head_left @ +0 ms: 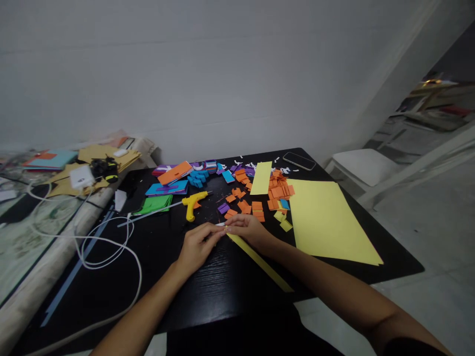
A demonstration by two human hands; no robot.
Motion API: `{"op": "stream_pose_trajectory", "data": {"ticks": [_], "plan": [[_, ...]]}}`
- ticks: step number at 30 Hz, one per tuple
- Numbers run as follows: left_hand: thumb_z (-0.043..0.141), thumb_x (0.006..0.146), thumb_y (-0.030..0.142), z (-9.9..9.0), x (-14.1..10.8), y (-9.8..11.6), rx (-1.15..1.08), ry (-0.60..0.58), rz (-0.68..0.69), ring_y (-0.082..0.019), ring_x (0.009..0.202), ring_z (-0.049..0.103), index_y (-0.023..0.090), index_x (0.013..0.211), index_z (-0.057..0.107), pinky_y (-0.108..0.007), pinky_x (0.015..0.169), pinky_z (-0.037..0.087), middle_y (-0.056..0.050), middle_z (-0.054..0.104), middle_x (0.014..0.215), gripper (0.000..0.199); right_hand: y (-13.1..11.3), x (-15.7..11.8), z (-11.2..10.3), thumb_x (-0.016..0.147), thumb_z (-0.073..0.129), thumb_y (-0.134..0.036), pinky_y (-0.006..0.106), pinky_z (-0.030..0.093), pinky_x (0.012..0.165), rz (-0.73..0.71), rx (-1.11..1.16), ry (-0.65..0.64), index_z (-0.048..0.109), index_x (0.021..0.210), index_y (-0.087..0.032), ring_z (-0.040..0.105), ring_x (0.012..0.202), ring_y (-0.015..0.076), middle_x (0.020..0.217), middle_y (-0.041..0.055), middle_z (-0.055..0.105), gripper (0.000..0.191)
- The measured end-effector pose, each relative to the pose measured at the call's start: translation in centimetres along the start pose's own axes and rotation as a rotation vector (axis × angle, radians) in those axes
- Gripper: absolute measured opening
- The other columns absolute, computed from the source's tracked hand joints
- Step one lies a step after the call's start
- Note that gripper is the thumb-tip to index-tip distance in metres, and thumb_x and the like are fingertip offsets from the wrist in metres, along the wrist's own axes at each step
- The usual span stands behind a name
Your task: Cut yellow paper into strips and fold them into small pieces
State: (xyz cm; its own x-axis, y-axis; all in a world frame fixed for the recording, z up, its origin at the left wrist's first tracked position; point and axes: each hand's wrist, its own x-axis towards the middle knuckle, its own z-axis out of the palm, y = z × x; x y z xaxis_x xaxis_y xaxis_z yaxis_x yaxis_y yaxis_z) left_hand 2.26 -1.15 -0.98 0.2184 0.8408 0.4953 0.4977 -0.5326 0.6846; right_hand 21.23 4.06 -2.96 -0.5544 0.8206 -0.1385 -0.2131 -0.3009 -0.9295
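A long narrow yellow paper strip (260, 261) runs from my fingertips toward the table's front edge. My left hand (198, 245) pinches at its far end, thumb and fingers pressed together. My right hand (253, 232) is closed over the same end, its fingertips meeting those of the left. A small white piece (220, 224) shows just beyond the fingertips; whether it is held is hidden. Several folded orange paper pieces (258, 206) lie just past my right hand, with small yellow pieces (285, 225) beside them. The yellow glue gun (192, 204) rests beyond my left hand.
Large yellow sheets (330, 217) lie at the right, a yellow rectangle (261, 178) behind. Green paper (156, 203), blue pieces (198, 178) and an orange stack (175, 173) sit at the back left. A white cable (135, 252) loops across the left. A phone (299, 160) lies at the back.
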Motion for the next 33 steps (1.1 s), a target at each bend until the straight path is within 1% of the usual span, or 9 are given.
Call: {"op": "stream_pose_trajectory", "data": {"ticks": [14, 21, 24, 29, 33], "plan": [[0.065, 0.091, 0.019, 0.01, 0.11, 0.12, 0.006, 0.006, 0.020, -0.014, 0.076, 0.069, 0.020, 0.098, 0.074, -0.022, 0.070, 0.053, -0.003, 0.075, 0.085, 0.012, 0.15, 0.03, -0.18, 0.069, 0.083, -0.035, 0.035, 0.049, 0.089, -0.023, -0.031, -0.015, 0.072, 0.089, -0.017, 0.070, 0.084, 0.0176, 0.090, 0.0038, 0.075, 0.029], [0.065, 0.091, 0.020, -0.03, -0.03, 0.12, -0.001, -0.001, 0.000, -0.015, 0.077, 0.069, 0.020, 0.099, 0.074, -0.023, 0.071, 0.052, -0.004, 0.075, 0.086, 0.012, -0.11, -0.09, -0.03, 0.068, 0.083, -0.036, 0.034, 0.048, 0.088, -0.017, -0.021, -0.010, 0.072, 0.088, -0.017, 0.069, 0.084, 0.0174, 0.089, 0.0036, 0.075, 0.029], [0.065, 0.091, 0.023, -0.20, 0.04, 0.15, 0.002, 0.008, -0.034, -0.014, 0.070, 0.067, 0.020, 0.096, 0.074, -0.023, 0.065, 0.051, -0.003, 0.073, 0.082, 0.011, -0.17, -0.11, 0.00, 0.068, 0.083, -0.036, 0.033, 0.048, 0.087, -0.012, -0.022, -0.008, 0.072, 0.088, -0.017, 0.069, 0.084, 0.0172, 0.090, 0.0035, 0.075, 0.030], [0.061, 0.093, 0.027, -0.46, 0.16, -0.02, -0.006, 0.063, -0.141, -0.012, 0.062, 0.062, 0.018, 0.090, 0.071, -0.022, 0.059, 0.048, -0.002, 0.069, 0.074, 0.014, -0.13, -0.07, -0.03, 0.069, 0.083, -0.039, 0.033, 0.049, 0.083, -0.021, -0.063, 0.015, 0.073, 0.089, -0.017, 0.069, 0.081, 0.0175, 0.087, 0.0032, 0.075, 0.031], [0.058, 0.094, 0.029, -0.20, 0.05, -0.04, -0.017, 0.022, -0.176, -0.012, 0.060, 0.059, 0.017, 0.087, 0.068, -0.022, 0.058, 0.046, -0.001, 0.065, 0.071, 0.017, -0.09, 0.06, -0.12, 0.068, 0.083, -0.040, 0.033, 0.050, 0.080, -0.019, -0.072, 0.026, 0.073, 0.089, -0.016, 0.068, 0.078, 0.0175, 0.085, 0.0033, 0.075, 0.034]]}}
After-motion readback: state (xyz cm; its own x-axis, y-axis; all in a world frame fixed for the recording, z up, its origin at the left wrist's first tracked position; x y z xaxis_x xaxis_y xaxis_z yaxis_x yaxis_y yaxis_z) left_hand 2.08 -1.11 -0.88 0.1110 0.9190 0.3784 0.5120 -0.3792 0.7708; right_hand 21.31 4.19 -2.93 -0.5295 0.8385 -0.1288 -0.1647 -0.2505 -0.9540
